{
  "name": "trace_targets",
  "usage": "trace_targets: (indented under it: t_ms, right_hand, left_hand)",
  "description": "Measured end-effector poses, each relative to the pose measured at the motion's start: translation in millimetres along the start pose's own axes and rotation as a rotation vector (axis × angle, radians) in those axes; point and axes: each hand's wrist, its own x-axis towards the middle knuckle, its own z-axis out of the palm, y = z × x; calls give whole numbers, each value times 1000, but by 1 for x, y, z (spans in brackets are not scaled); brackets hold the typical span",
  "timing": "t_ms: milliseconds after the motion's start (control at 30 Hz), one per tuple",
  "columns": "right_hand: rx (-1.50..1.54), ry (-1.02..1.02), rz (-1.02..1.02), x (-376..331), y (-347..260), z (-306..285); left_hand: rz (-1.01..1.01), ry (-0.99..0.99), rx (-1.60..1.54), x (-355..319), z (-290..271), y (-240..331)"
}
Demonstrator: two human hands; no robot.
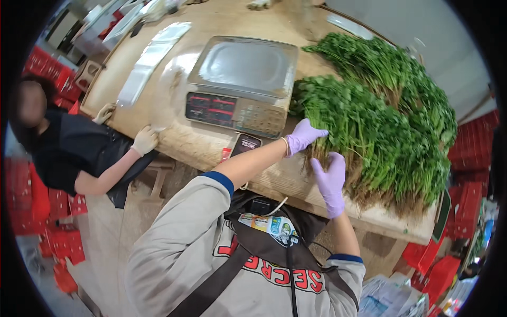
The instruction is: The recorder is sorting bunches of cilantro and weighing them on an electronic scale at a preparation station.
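The green herbs (372,137) lie heaped on the right side of the table (280,171), with brown roots (406,206) toward the near edge. The gloved left hand (305,136) is against the heap's left end; whether its fingers grip stems cannot be determined. The gloved right hand (331,182) is beside the roots, thumb and fingers apart.

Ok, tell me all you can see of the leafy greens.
The leafy greens lie heaped on the table, right of the scale. Bushy green leaves top thin, paler stems; stringy brown roots show along the near edge. They look fresh. The left hand appears to touch stems at the left end; the right hand is close to the roots.
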Motion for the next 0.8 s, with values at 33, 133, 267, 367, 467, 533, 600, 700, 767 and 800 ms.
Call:
trace_targets:
  t_ms: [33,133,267,367,467,533,600,700,767,800]
  right_hand:
    - [15,-11,-9,3,3,5]
    - [1538,-572,1150,14,20,5]
    - [1435,-412,956,16,20,57]
    - [1492,-289,1073,24,27,48]
    - [1408,-286,1117,27,23,55]
    - [1322,-333,1126,31,29,63]
    - [1035,-197,1049,40,60,58]
    - [895,159,867,62,81,43]
    - [786,187,848,79,71,31]
    - [365,8,801,91,50,16]
  left_hand:
    - [55,-21,88,-10,-3,17]
    - [34,-210,-19,-25,-8,49]
    - [-110,-228,304,-20,-14,33]
    - [-285,-136,-103,-7,-38,26]
    - [-193,-20,-229,-20,-21,23]
    - [-160,56,-209,-13,-15,-2]
    - [-234,144,28,-6,-15,-15]
    - [-338,70,-111,-8,-11,-14]
    - [-289,167,31,-6,0,-13]
    - [-216,168,-28,-6,8,-7]
